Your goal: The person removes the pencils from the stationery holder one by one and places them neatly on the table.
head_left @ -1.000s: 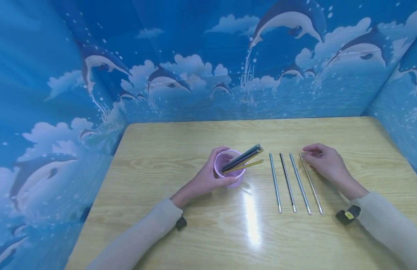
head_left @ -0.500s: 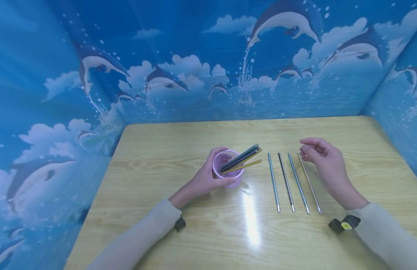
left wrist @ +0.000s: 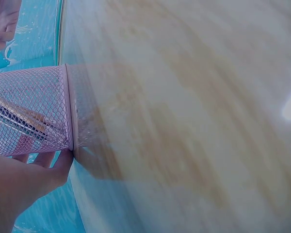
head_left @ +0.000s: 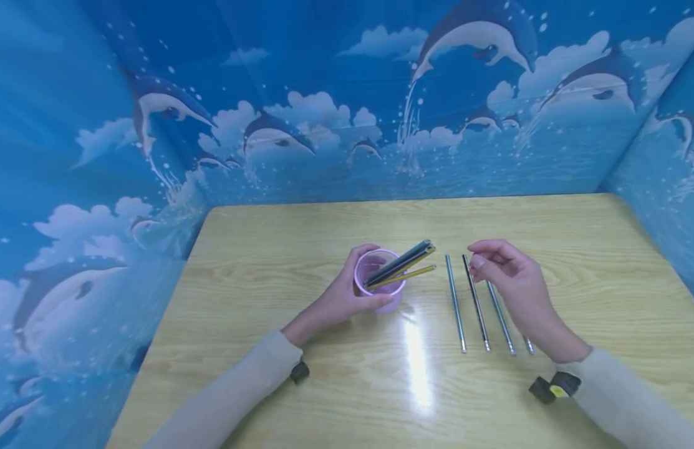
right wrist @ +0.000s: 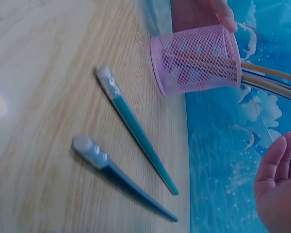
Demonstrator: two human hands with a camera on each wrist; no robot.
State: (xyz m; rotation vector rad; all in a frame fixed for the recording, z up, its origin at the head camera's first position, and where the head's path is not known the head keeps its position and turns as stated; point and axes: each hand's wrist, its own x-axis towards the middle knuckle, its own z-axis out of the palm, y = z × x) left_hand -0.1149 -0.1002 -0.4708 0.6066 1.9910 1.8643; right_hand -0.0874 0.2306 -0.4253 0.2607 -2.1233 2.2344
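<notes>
In the head view, the left hand (head_left: 342, 296) is at the centre of the frame, and its grip is bent round a pink mesh cup (head_left: 394, 302). In the left wrist view, at the left edge, the base of this cup meets the surface (head_left: 268, 268). Several pencils (head_left: 405, 262) stand inside the cup and lean over its rim, toward the upper right of the head view.

The right hand (head_left: 515, 290), to the right of the centre, is above the row of loose pencils. Its grip is relaxed, with the fingers loosely bent and nothing visible between them. The fingertips are near the upper end of the dark pencil (head_left: 477, 305); I cannot tell if they touch it.

To the left of this one lies the teal pencil (head_left: 456, 305). To the right lies the blue pencil (head_left: 501, 319), then the fourth pencil (head_left: 529, 346), mostly hidden by the hand. Blue cloth with dolphins (head_left: 324, 171) fills the upper part of the frame.
</notes>
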